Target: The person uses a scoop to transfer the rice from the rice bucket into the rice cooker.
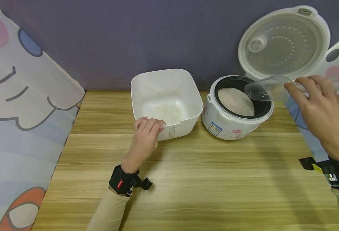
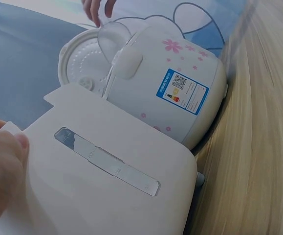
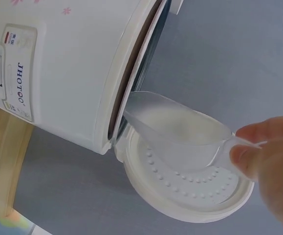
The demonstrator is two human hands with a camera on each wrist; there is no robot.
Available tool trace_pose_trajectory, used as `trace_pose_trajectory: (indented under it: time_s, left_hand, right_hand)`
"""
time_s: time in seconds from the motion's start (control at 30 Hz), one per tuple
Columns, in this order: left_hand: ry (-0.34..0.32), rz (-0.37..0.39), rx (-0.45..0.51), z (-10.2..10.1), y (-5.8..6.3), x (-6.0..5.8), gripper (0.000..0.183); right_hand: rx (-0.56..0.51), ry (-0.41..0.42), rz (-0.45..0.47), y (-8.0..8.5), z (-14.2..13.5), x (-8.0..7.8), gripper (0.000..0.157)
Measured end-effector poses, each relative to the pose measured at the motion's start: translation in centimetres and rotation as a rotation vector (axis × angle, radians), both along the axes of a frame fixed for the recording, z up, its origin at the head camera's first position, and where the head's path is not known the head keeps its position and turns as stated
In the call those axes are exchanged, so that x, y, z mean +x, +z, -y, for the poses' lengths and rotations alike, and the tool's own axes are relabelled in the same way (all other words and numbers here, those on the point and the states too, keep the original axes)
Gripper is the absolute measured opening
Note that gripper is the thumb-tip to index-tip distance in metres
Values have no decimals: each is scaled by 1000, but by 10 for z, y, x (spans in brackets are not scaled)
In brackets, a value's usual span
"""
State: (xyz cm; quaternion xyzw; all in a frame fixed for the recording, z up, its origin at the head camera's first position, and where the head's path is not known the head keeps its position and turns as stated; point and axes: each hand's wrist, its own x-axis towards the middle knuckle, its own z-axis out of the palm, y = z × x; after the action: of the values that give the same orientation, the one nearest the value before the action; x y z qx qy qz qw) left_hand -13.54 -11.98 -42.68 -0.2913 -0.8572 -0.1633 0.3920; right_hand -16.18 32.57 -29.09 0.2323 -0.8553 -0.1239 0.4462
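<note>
My left hand (image 1: 147,136) grips the front rim of a white rice bin (image 1: 184,125), its fingers curled over the edge. A thin layer of rice lies on the bin's floor. My right hand (image 1: 328,112) holds a clear plastic scoop (image 1: 269,88) by its handle, tilted with its mouth over the rice cooker. In the right wrist view the scoop (image 3: 175,129) reaches in past the cooker's rim. The white rice cooker (image 1: 227,128) has pink flowers, and its dark inner pot (image 1: 266,107) holds a heap of rice (image 1: 236,101). A few grains cling to the scoop.
The cooker's round lid (image 1: 285,45) stands raised behind it, against the dark back panel (image 1: 100,38). Both containers stand at the far edge of the wooden table (image 1: 201,179). Cartoon-printed cloth (image 1: 19,106) hangs at the left, with more at the right.
</note>
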Motion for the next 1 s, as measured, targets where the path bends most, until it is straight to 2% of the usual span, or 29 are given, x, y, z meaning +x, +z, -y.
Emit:
trace_pose_trajectory:
  time_s: [0.17, 0.33, 0.4, 0.5, 0.67, 0.7, 0.8, 0.83, 0.93, 1.0]
  left_hand:
    - [2, 1, 3, 0, 0, 0, 24]
    - [4, -3, 6, 0, 0, 1, 24]
    - [5, -4, 6, 0, 0, 1, 25]
    - [6, -4, 4, 0, 0, 1, 24]
    - [-1, 5, -4, 0, -1, 1, 22]
    - [-2, 7, -5, 0, -1, 0, 21]
    - [1, 6, -6, 0, 0, 0, 20]
    - [2, 6, -6, 0, 1, 0, 19]
    - [5, 14, -12, -1, 2, 0, 20]
    - [8, 18, -14, 0, 1, 0, 21]
  right_hand:
    - [44, 75, -90, -7, 1, -2, 38]
    - [92, 98, -193, -13, 0, -5, 37]
    - [98, 99, -191, -12, 0, -4, 37]
    - [48, 113, -186, -14, 2, -5, 35]
    - [72, 110, -199, -18, -2, -7, 33]
    - [92, 110, -200, -19, -3, -8, 30]
    - [61, 144, -177, -21, -4, -10, 6]
    - [50, 163, -170, -22, -4, -11, 7]
    - [31, 213, -159, -25, -5, -12, 24]
    - [36, 222, -163, -26, -6, -12, 23]
